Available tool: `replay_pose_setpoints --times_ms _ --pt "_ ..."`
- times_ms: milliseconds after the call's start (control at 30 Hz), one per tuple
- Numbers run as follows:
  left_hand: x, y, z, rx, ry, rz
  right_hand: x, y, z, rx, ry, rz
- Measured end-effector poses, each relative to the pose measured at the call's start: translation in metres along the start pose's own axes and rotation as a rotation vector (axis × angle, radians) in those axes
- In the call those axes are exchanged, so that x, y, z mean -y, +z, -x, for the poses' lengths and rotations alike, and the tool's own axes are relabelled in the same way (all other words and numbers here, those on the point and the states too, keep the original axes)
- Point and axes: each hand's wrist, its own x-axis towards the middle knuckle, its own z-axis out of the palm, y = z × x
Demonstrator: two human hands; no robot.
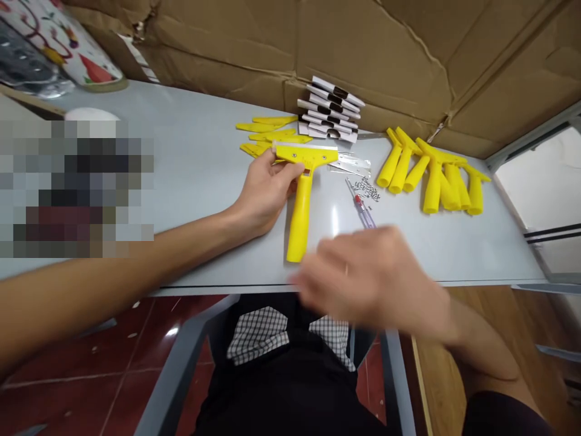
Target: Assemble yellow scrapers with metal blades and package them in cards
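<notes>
My left hand (pixel 267 191) grips a yellow scraper (pixel 298 218) by its head, thumb on the front near the neck. The scraper's blade edge points away from me, two screws show in its head, and its handle hangs toward the table's front edge. My right hand (pixel 363 278) is smeared by motion close to the handle's lower end, so its fingers cannot be made out. Past it lies a screwdriver (pixel 361 204) with a clear handle and a red collar, beside a pile of small screws (pixel 367 189). Thin metal blades (pixel 351 163) lie just right of the scraper head.
Several yellow scraper handles (pixel 433 181) lean at the right against cardboard (pixel 363 54). Flat yellow pieces (pixel 265 126) and a stack of folded white-and-black cards (pixel 333 109) lie at the back. A patterned container (pixel 86 48) stands far left on the table (pixel 195 139).
</notes>
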Motion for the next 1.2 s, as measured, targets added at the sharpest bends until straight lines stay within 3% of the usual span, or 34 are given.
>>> replay_pose_setpoints --times_ms 167,267,400,567,733,967,1067,1200 --pt "-0.008 -0.001 -0.003 0.049 0.025 -0.041 -0.05 -0.022 -0.102 -0.126 -0.021 -0.192" --pt "-0.013 -0.004 -0.006 0.077 0.025 -0.072 -0.055 -0.017 -0.126 -0.235 -0.045 -0.392" --pt "-0.015 -0.009 -0.01 0.101 0.033 -0.1 -0.044 0.002 -0.123 -0.272 0.082 -0.727" --pt "-0.013 -0.01 -0.013 0.119 0.04 -0.136 -0.041 0.011 -0.118 -0.09 0.235 -1.121" --pt "-0.017 -0.012 -0.019 0.193 0.038 -0.182 -0.048 0.011 -0.116 -0.099 0.267 -1.315" --pt "-0.029 -0.009 -0.019 0.427 -0.018 -0.351 -0.064 0.017 -0.121 -0.089 0.187 -1.472" --pt "-0.046 -0.003 -0.033 0.358 0.053 -0.5 -0.07 0.019 -0.125 -0.105 0.183 -1.542" --pt "-0.084 0.013 -0.084 0.089 0.368 -0.719 -0.075 0.02 -0.127 -0.114 0.17 -1.579"
